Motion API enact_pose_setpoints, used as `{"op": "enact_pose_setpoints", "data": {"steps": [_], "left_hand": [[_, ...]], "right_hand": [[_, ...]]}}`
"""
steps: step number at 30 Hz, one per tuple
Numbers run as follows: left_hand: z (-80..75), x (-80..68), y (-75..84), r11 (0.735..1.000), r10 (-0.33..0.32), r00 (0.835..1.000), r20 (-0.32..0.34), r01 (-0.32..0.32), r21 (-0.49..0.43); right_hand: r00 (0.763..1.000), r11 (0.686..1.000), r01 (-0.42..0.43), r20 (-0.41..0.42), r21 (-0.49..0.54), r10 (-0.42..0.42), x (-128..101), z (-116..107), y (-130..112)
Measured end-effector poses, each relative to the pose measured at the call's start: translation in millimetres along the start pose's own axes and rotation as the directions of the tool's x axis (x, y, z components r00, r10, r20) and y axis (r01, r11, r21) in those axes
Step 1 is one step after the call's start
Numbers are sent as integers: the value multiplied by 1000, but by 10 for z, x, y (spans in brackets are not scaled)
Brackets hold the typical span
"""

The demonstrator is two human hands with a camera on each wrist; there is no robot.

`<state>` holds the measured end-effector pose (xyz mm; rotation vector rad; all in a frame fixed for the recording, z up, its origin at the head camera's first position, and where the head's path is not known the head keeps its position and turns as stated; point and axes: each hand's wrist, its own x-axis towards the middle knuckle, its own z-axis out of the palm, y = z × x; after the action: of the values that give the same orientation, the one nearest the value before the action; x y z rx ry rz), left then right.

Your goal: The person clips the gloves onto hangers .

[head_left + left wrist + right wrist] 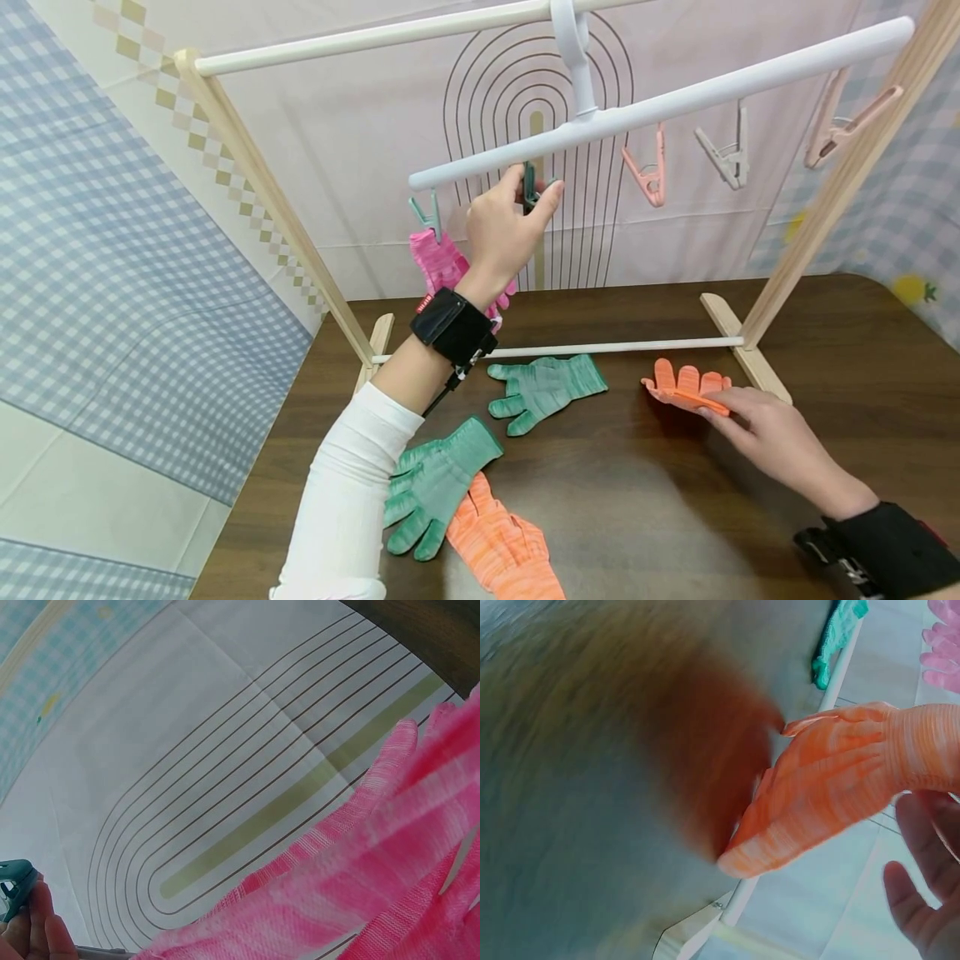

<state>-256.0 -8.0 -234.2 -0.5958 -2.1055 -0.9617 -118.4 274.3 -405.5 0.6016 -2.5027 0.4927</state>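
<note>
1. Up under the white hanger bar [660, 104], the left hand [504, 229] pinches a teal clip [530, 185], beside a hanging pink glove [442, 260].
2. Lower right, the right hand [772, 433] grips an orange glove [686, 387] just above the table [825, 375].

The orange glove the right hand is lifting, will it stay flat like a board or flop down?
Probably flop. The orange glove looks like thin knit fabric, and where the right hand pinches its cuff it already curls and bends. It likely weighs little, since fingertips alone raise one end. It seems unlikely to slip, because the knit looks ribbed and grippy in the right wrist view.
</note>
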Motion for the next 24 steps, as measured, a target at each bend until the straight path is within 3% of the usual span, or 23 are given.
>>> {"op": "enact_pose_setpoints", "data": {"steps": [8,16,24], "left_hand": [[2,-5,6,1000,6,1000,-1,-6,3],[0,1,3,1000,-2,1000,-3,2,-8],[-6,-5,2,1000,0,1000,-4,0,-6]], "right_hand": [[981,997,20,-195,69,-6,79,-6,-54],[965,996,47,-260,75,-26,216,-16,-121],[964,997,38,-267,66,-19,329,-2,-196]]}}
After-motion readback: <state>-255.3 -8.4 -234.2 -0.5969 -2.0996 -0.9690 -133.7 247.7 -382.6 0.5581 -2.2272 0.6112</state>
